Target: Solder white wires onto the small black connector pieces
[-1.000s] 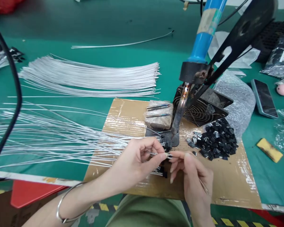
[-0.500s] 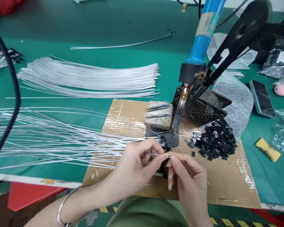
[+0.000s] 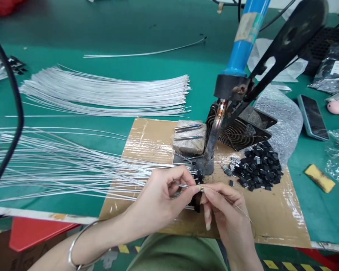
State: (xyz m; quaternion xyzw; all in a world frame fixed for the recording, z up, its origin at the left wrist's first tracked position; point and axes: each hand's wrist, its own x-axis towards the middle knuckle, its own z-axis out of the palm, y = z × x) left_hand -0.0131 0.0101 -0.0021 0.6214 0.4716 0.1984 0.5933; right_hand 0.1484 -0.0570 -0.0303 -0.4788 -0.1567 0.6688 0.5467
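My left hand (image 3: pixel 168 195) is closed, thumb and forefinger pinching the end of a thin white cable (image 3: pixel 183 185). Against those fingertips my right hand (image 3: pixel 228 210) is closed in a pinch on a thin silvery wire (image 3: pixel 244 212), which curves away over the back of the hand. The join between cable and wire is too small to make out. Just behind the fingers, several white cables (image 3: pixel 152 167) end at a dark holder (image 3: pixel 198 174). Above it, a blue-handled soldering iron (image 3: pixel 238 56) in a black stand arm points its tip downward.
Small black connectors (image 3: pixel 260 167) lie heaped on the cardboard (image 3: pixel 274 218), beside a fan (image 3: pixel 237 131). A grey block (image 3: pixel 188 141) bears metal rods. Behind lies a bundle of white cables (image 3: pixel 110 92). At right are a phone (image 3: pixel 313 116) and a yellow sponge (image 3: pixel 319 178).
My right hand has shifted slightly right and down, its lower fingers moving away from the holder. The silvery wire's loose strands have changed their lie over the hand. My left hand has barely moved.
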